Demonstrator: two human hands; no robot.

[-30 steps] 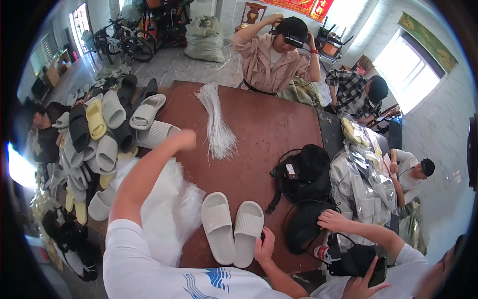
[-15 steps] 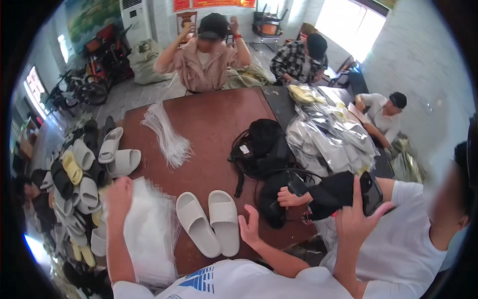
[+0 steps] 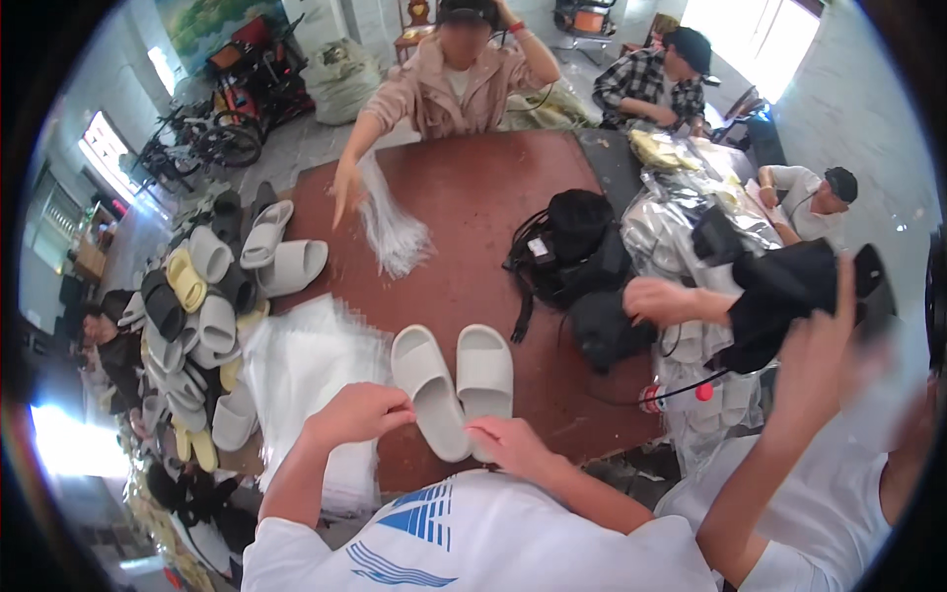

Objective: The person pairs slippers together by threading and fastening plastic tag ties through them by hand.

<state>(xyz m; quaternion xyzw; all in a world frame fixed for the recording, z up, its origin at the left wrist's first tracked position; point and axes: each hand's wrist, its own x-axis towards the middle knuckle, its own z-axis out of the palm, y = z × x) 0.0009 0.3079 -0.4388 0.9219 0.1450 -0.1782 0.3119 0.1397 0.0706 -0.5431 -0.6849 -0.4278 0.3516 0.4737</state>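
A pair of light grey slippers lies side by side on the brown table, toes pointing away from me: a left slipper (image 3: 426,380) and a right slipper (image 3: 484,380). My left hand (image 3: 357,412) is beside the left slipper's outer edge, fingers loosely curled and a little apart, with nothing visible in them. At the heel end, my right hand (image 3: 513,447) has its fingers drawn together on the left slipper's inner edge; it covers part of the right slipper's heel. A stack of clear plastic bags (image 3: 306,370) spreads under and beyond my left hand.
Many grey, black and yellow slippers (image 3: 212,326) are heaped at left. White strips (image 3: 393,222) lie on the brown table (image 3: 464,197). A black backpack (image 3: 572,237) and bagged slippers (image 3: 681,207) are at right. A co-worker's arm (image 3: 681,301) reaches in there; others work across the table.
My left hand has come right from the bags to the slippers, and my right hand has closed in on their heels. The person opposite has lowered one arm toward the white strips.
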